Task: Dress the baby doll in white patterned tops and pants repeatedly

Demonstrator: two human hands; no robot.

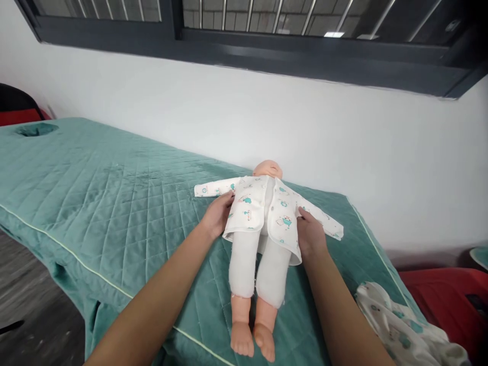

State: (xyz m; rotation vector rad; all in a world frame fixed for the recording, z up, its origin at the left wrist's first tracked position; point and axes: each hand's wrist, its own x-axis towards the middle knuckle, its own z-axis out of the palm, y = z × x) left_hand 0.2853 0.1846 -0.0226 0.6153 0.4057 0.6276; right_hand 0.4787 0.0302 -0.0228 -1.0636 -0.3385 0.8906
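A baby doll lies face up on the green bed, its feet toward me and its head by the wall. It wears a white printed baby jacket, whose front hangs apart down the middle; both sleeves spread outward. At the jacket's left side, my left hand grips the doll's body, its fingertips partly behind the cloth. My right hand closes on the opposite side, thumb on top and the other fingers hidden. White fabric covers the doll's legs down to the bare ankles.
Quilted green cover drapes the bed, with a face hole at the far left. Crumpled printed cloth lies at the lower right beside a red object. A white wall and barred window stand behind.
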